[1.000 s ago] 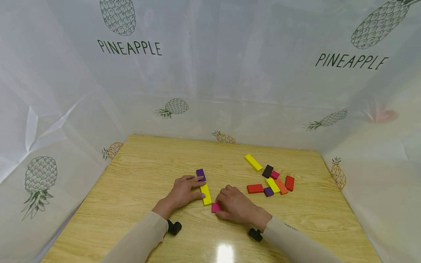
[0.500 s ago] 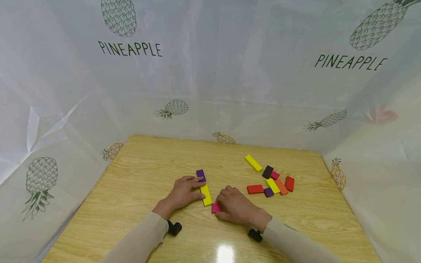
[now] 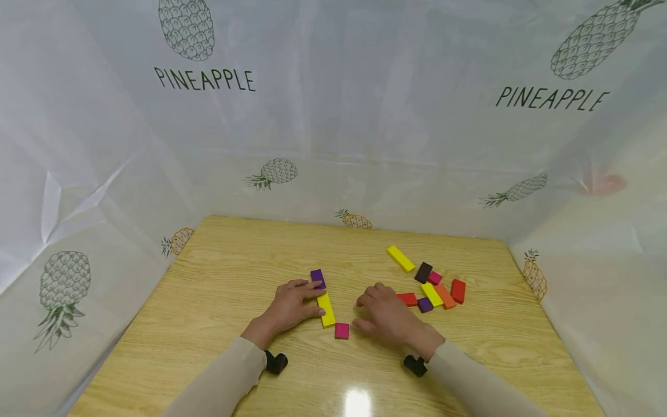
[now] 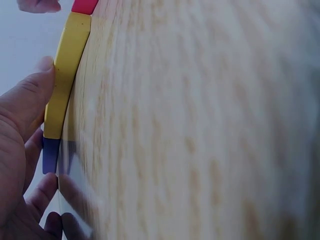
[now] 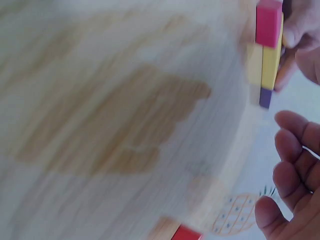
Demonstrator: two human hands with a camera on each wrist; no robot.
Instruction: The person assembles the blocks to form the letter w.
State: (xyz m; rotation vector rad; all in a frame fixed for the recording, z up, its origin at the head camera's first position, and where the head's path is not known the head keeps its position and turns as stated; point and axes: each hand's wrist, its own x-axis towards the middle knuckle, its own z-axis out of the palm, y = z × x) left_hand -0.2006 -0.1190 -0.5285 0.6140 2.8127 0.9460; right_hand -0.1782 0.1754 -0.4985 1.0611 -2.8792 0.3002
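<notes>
A purple block (image 3: 316, 277), a long yellow block (image 3: 325, 310) and a small pink block (image 3: 341, 330) lie end to end in a slanting row on the wooden table. My left hand (image 3: 293, 302) rests at the row's left side. Its thumb touches the side of the yellow block (image 4: 70, 75) in the left wrist view, and its other fingers reach to the purple block (image 4: 50, 155). Just right of the pink block, my right hand (image 3: 391, 318) holds nothing. Its fingers are loosely bent, a gap away from the pink block (image 5: 268, 25) in the right wrist view.
Loose blocks lie to the right: a yellow block (image 3: 400, 259), a black block (image 3: 424, 272), a pink one (image 3: 435, 278), an orange one (image 3: 445, 296) and several more. My right hand partly covers a red block (image 3: 409, 299). A pineapple-print sheet (image 3: 333, 116) surrounds the table (image 3: 250, 243).
My right hand has let go of the small pink block and moved right, now overlapping the red block in the head view. My left hand has stayed on the row.
</notes>
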